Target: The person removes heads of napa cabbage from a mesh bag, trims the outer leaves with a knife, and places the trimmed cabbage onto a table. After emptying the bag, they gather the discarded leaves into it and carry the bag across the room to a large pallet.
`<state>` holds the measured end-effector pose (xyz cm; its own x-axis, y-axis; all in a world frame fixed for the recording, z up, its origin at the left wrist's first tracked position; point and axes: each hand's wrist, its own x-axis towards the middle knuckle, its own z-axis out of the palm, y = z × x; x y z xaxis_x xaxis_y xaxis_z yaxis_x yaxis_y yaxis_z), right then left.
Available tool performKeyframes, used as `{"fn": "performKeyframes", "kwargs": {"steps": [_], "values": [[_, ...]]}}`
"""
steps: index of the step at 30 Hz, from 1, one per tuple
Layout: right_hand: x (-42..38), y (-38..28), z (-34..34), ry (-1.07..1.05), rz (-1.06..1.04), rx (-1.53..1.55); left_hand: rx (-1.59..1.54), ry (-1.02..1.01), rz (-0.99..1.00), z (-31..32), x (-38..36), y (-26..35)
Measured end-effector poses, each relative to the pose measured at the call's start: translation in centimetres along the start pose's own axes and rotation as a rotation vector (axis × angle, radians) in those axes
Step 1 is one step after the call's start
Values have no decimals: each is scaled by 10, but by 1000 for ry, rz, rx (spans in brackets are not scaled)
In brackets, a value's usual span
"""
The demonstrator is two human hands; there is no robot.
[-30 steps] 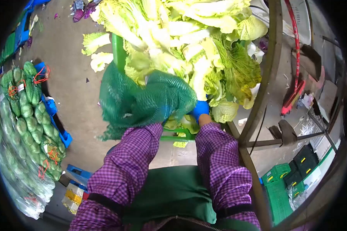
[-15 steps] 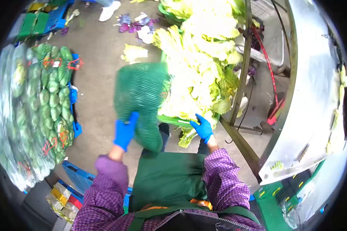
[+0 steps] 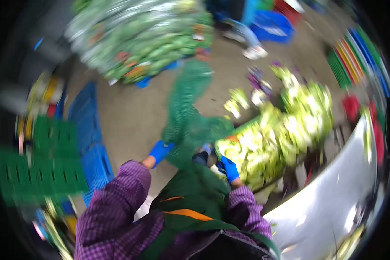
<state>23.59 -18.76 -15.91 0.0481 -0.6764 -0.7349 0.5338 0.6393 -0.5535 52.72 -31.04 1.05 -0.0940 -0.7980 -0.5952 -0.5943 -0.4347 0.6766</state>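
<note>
My left hand, in a blue glove, is closed on the lower part of a green mesh bag. The bag hangs long and loose over the floor, its outline smeared by motion. At the near corner of a green crate, my right hand, also blue-gloved, has its fingers curled over the rim. Pale green cabbage leaves heap up above the crate's sides, close beside that hand. Blur hides the exact placing of the right fingertips.
Bagged green vegetables form a large stack at the far left. Blue crates and green crates stand on the left. A metal surface lies at the right. Loose leaves litter the floor near another person's shoe.
My view has turned left. The mesh bag, bulky before, now trails out longer and flatter from my left hand. My right hand's fingers, spread at the crate before, are now curled.
</note>
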Motion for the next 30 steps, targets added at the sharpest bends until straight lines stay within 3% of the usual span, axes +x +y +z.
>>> {"fn": "performKeyframes", "kwargs": {"steps": [1, 2, 3, 4, 5, 6, 7, 10, 11, 13, 14, 16, 17, 19, 20, 21, 22, 23, 25, 26, 27, 28, 29, 30], "values": [[12, 11, -10, -126, 115, 10, -40, -21, 21, 12, -41, 6], [-11, 0, 4, -120, 233, 102, -32, -78, 56, 25, -82, 13], [-29, -12, 23, -151, 325, 216, -21, -39, 253, 44, -100, 0], [-33, -13, 33, -191, 434, 259, -252, -110, 289, 72, -124, -11], [-81, -36, 73, -445, 355, 272, -64, -242, 281, 103, -126, -46], [-134, -55, 106, -690, 295, 303, 93, -307, 213, 116, -154, -32], [-152, -49, 110, -807, 271, 277, 250, -392, 136, 126, -185, -16], [-110, -6, 77, -875, 143, 59, 38, -174, 184, 127, -231, -34], [-88, 3, 69, -902, 98, -4, 82, -157, -48, 110, -247, -18], [-43, 17, 65, -966, 4, -153, -272, 149, 23, 123, -233, -76], [-45, 18, 71, -962, -32, -253, -280, 158, 34, 121, -247, -74], [-55, 29, 79, -985, -97, -516, -685, 197, 428, 104, -277, -59], [-61, 36, 80, -1012, -128, -651, -681, 193, 440, 109, -262, -83], [-77, 48, 75, -1103, -187, -898, 268, 370, 504, 125, -218, -146], [-88, 51, 76, -1157, -215, -994, 264, 388, 504, 123, -219, -141], [-95, 51, 78, -1196, -242, -1057, -284, 438, 345, 117, -224, -131], [-101, 49, 82, -1218, -265, -1093, -820, 450, 173, 107, -229, -117], [-112, 43, 86, -1201, -289, -1085, -123, 614, 389, 90, -248, -114], [-143, 19, 93, -1075, -236, -935, -542, 598, 198, 51, -270, -99], [-147, 9, 97, -1013, -212, -854, -568, 542, 252, 40, -255, -139], [-117, 18, 77, -971, -466, -1089, -526, 498, 142, 24, -279, -134], [-119, 8, 73, -868, -477, -1367, -483, 443, -73, 12, -284, -148], [-107, 13, 61, -788, -450, -1412, -354, 491, -105, 6, -284, -165], [-94, 21, 47, -710, -418, -1455, -313, 562, 14, 5, -273, -198]]}}
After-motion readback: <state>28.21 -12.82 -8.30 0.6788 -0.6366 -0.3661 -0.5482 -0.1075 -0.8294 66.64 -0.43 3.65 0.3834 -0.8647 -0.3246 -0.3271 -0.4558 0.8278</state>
